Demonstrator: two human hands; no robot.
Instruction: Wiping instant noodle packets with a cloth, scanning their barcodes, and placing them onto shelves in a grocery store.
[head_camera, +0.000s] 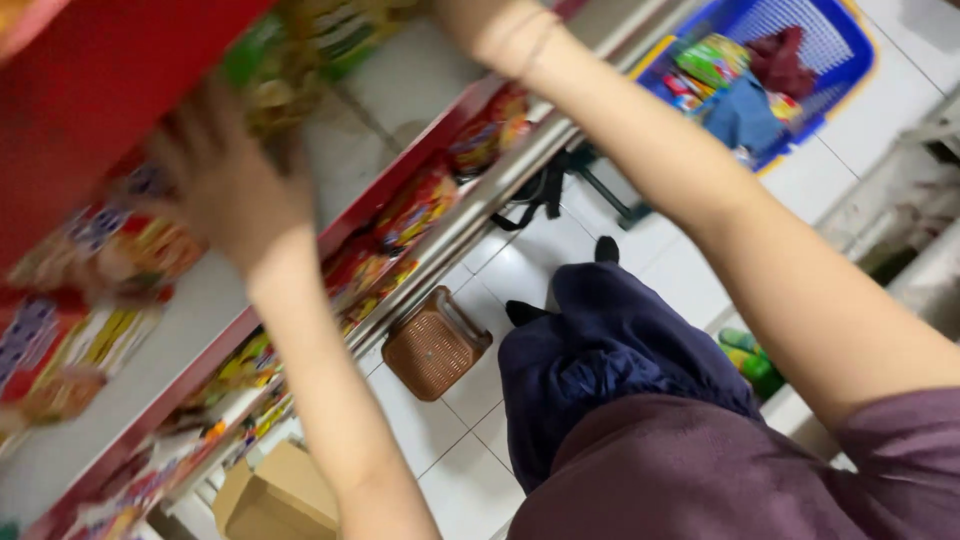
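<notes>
My left hand (225, 180) reaches into a red-edged shelf (390, 180), its back towards me and blurred by motion. Its fingers lie against colourful snack packets (120, 250) on the shelf board; whether they grip one is unclear. My right arm (700, 190) stretches up past the shelf front. A thin band sits on its wrist (515, 40), and the hand itself is cut off by the top edge. More packets (420, 205) line the lower shelf.
A blue plastic basket (840, 50) holding packets and a dark red cloth stands on the white tiled floor (520, 270) at top right. A brown plastic stool (435, 345) sits by the shelf foot, and a cardboard box (275, 495) lies below.
</notes>
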